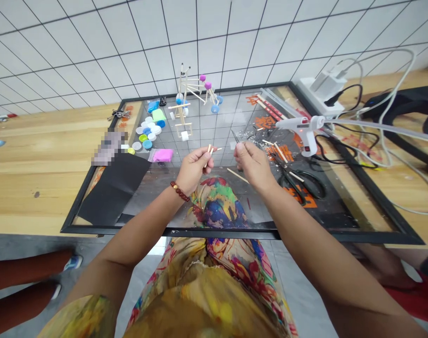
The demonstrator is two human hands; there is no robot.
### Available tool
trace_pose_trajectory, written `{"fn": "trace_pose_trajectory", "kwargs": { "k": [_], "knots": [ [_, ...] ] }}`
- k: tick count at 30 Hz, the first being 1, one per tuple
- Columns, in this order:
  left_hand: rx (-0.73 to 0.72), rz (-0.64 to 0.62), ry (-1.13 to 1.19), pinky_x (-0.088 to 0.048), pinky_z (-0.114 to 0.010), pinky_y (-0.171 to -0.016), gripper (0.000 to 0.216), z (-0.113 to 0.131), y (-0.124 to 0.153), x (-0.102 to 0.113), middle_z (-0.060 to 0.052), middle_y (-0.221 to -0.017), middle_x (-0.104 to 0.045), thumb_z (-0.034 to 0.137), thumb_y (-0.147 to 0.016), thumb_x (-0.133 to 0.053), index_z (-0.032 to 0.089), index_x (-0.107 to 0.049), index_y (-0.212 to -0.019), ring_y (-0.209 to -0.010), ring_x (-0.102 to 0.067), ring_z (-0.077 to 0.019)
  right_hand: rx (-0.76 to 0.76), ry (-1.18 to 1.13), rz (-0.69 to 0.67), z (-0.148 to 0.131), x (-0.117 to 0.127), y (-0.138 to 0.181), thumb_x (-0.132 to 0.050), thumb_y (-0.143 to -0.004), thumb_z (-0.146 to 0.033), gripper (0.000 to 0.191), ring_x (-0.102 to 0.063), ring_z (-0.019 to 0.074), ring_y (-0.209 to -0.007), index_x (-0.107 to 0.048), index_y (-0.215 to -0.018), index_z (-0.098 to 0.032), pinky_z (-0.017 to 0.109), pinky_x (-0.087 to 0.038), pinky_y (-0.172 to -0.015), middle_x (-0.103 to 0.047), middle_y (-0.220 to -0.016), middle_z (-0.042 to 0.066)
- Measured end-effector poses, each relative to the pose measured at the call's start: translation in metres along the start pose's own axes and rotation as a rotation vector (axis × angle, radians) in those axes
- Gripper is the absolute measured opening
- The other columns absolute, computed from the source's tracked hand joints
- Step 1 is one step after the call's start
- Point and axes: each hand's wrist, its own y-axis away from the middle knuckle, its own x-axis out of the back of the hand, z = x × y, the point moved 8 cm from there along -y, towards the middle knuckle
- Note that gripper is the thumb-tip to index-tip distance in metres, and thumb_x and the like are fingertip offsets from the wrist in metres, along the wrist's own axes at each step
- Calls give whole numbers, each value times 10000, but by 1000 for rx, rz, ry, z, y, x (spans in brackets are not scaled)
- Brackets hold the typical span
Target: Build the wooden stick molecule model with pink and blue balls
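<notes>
My left hand point(196, 164), with a beaded bracelet on its wrist, is closed on a few short wooden sticks point(209, 149) that cross at the fingertips. Level with it, my right hand point(251, 159) is closed round a thin, pointed metal tool point(235, 136); most of the tool is hidden in the fist. The hands are apart, above a glass panel point(199, 206) with a black frame. A loose wooden stick point(237, 175) lies between them on the glass. Beyond them stands a stick model point(192, 89) with pink balls on top and blue and white caps at its base.
Colored bottle caps point(148, 131), a pink clay packet point(161, 155) and black card point(118, 188) lie at left. At right are black-handled scissors point(300, 183), a white glue gun point(305, 131), a power strip point(321, 96) and trailing cables. A tiled wall point(217, 37) rises behind.
</notes>
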Motion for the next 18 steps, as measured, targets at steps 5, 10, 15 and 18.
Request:
{"fn": "trace_pose_trajectory", "kwargs": {
  "k": [5,10,15,18],
  "knots": [
    [30,-41,-10,-409,-188,-510,156,1,3,-7,20,-644,-593,262,-850,-649,156,-696,-954,-511,-507,-57,-14,-55,-58,-2,-7,1,-590,-787,-668,460,-436,122,-587,-572,-841,-212,265,-373,-562,-450,-643,-42],
    [-24,-46,-46,-376,-185,-522,118,6,5,-9,22,-647,-553,251,-869,-618,159,-692,-874,-536,-467,-54,55,83,-130,-11,-11,5,-413,-907,-626,472,-471,148,-622,-614,-875,-199,288,-375,-621,-477,-630,-22],
    [-114,-40,-64,-339,-210,-526,196,9,1,-4,38,-582,-443,357,-905,-580,194,-672,-844,-523,-375,-74,168,264,-198,-20,-18,9,-431,-899,-569,399,-500,172,-637,-568,-835,-199,298,-351,-637,-547,-657,5],
    [-214,-25,-153,-398,-226,-610,244,12,-1,-1,24,-631,-513,427,-898,-584,204,-669,-846,-593,-454,-92,209,314,-220,-22,-22,10,-418,-903,-548,372,-501,178,-643,-542,-844,-203,299,-347,-635,-567,-683,16]
  ]
}}
